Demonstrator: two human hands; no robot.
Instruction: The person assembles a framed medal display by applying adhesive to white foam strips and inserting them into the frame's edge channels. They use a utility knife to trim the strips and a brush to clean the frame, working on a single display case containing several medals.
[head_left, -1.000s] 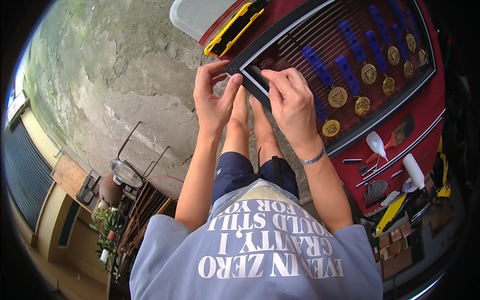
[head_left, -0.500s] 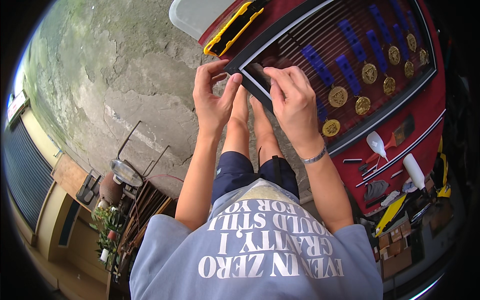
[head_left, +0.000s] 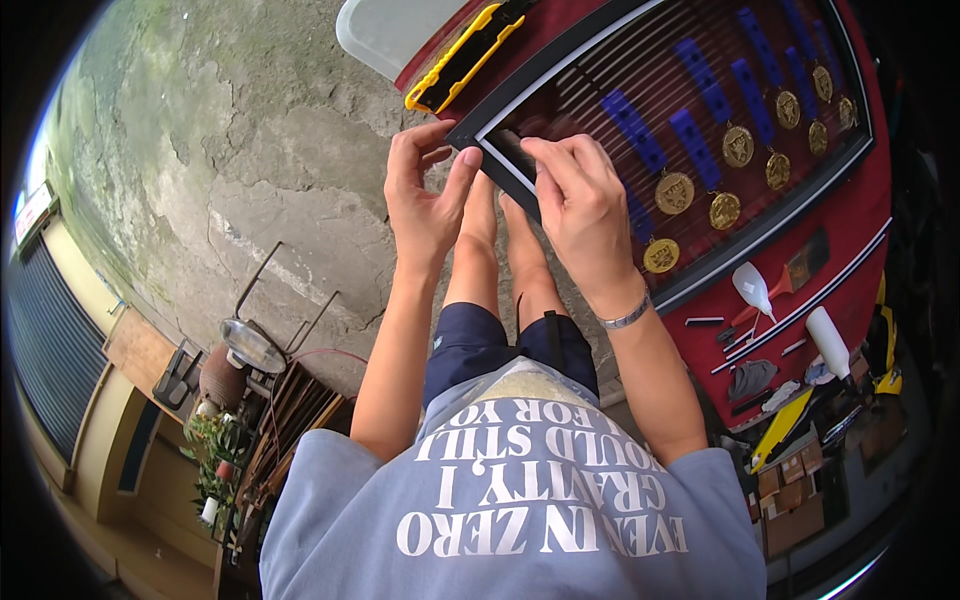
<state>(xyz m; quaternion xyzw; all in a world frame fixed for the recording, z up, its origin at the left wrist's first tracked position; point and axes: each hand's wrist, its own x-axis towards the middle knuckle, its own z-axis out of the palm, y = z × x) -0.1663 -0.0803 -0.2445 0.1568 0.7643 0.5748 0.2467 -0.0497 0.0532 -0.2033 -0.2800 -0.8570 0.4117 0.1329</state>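
A black-edged display frame (head_left: 487,130) with a glass front and a white inner border lies on a red-covered surface. Behind the glass are several gold medals (head_left: 675,193) on blue ribbons (head_left: 634,128). My left hand (head_left: 425,190) is at the frame's near left corner, its thumb and index finger on either side of that corner. Over the glass just right of the corner, my right hand (head_left: 583,205) has thumb and fingers curled together in a pinch; anything between the fingertips is too small to make out. A metal band (head_left: 628,312) circles my right wrist.
A yellow and black tool (head_left: 465,58) lies beyond the frame's left corner. On the red cloth (head_left: 705,360) to the right are a white bottle (head_left: 753,290), a white tube (head_left: 828,343), a grey rag (head_left: 752,380) and thin strips. A wire-legged stand (head_left: 255,345) is on the concrete at left.
My right hand has shifted slightly left over the glass, still pinched. My left hand stays at the frame's corner, almost unmoved.
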